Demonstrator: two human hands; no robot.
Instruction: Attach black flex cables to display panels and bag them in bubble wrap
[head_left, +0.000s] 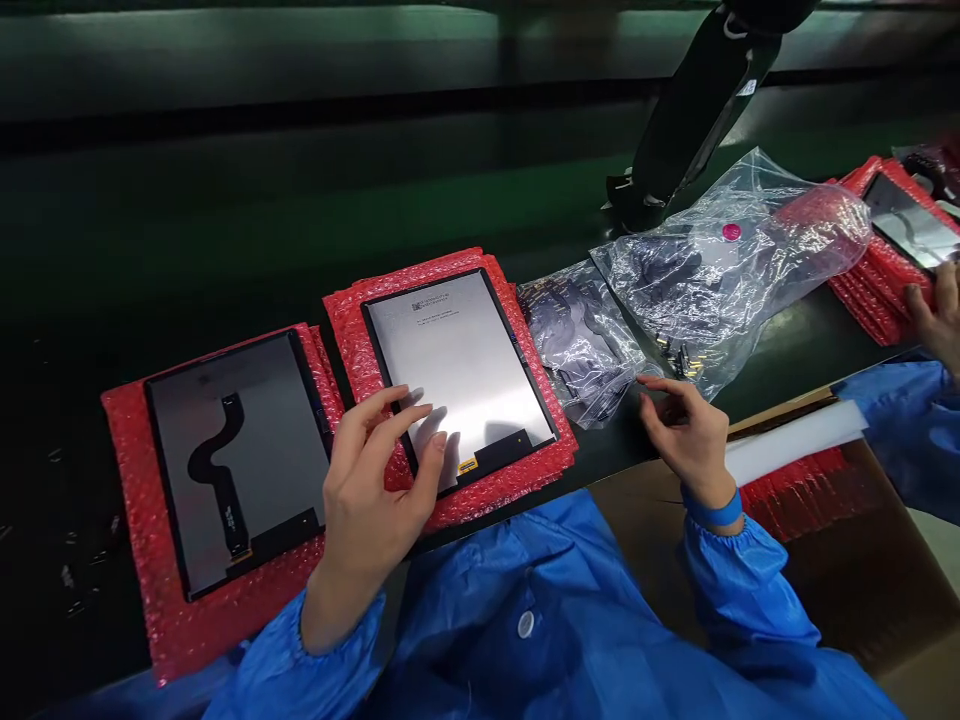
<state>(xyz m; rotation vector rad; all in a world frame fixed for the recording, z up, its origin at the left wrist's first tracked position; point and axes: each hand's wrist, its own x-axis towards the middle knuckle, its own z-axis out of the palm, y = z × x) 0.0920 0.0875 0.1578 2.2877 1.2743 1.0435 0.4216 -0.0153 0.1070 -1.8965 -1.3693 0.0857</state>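
Observation:
A tablet display panel lies back side up on a stack of red bubble-wrap pouches, with a small yellow connector at its lower edge. My left hand is over the panel's lower left side, fingers apart and holding nothing. My right hand is closed in a pinch beside a clear bag of dark flex cables; anything between its fingertips is too small to make out. Further left, a second display panel bears a black curved flex cable and rests on red bubble wrap.
A larger clear bag with dark cables lies behind my right hand, below a black arm-like fixture. At right, a co-worker's hand touches another panel. A cardboard box with red wrap stands below the table edge.

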